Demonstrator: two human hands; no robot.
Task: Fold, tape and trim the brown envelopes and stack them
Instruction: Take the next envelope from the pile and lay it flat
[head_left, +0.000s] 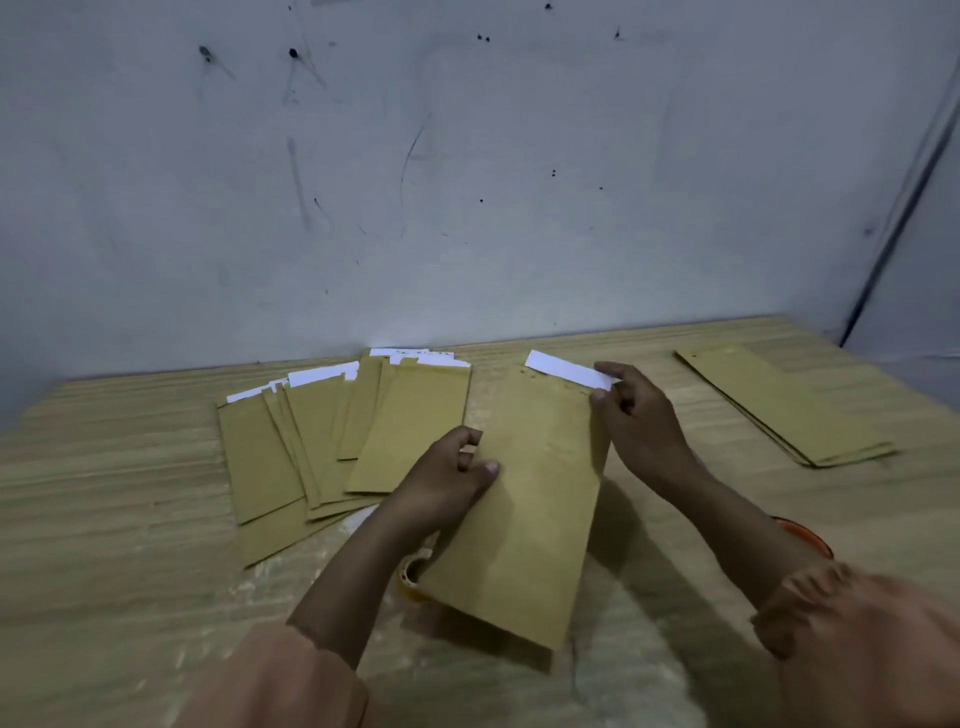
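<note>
A long brown envelope (530, 499) is held above the wooden table, with a white strip (563, 368) sticking out of its far end. My left hand (449, 480) grips its left edge near the middle, thumb on top. At the far right corner my right hand (636, 415) pinches the envelope where the white strip ends. A fanned heap of several brown envelopes (332, 441) with white strips at their far ends lies to the left. A neat stack of brown envelopes (784, 405) lies at the right.
A roll of clear tape (410, 574) peeks out from under the held envelope's near left corner. An orange object (808, 535) shows behind my right forearm. The wooden table (104, 519) ends at a scuffed grey wall (467, 182).
</note>
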